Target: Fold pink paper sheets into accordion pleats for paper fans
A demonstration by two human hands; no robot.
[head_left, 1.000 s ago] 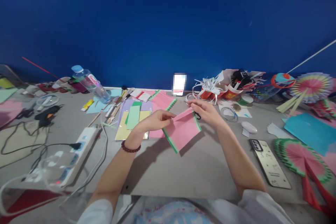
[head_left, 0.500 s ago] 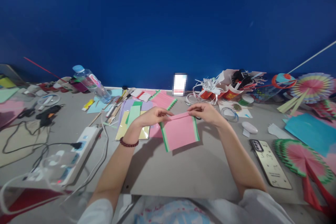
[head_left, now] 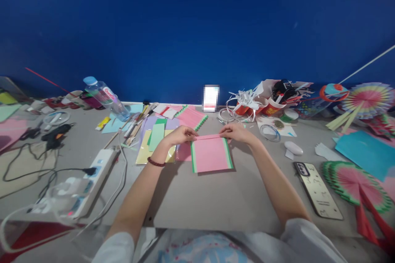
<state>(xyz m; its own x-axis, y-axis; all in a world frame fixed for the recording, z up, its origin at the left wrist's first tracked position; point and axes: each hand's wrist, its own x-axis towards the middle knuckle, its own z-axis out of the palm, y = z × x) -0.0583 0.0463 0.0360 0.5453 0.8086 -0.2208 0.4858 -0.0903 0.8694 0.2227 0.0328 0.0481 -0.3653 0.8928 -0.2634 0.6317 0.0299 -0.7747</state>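
Left hand (head_left: pixel 182 134): pinches pink sheet (head_left: pixel 212 156)'s far edge
Right hand (head_left: pixel 236 132): pinches same edge
Folding: far strip done, rest unfolded

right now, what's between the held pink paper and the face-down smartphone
In the head view, the right forearm crosses between the held pink paper and the face-down smartphone, with gray tabletop showing on either side.

"Ganten", it seems, on the bottle (head_left: pixel 108 98)!
White on red, far edge of the desk (head_left: pixel 210 205); near right corner, the phone's (head_left: pixel 317 191) marks too blurred.
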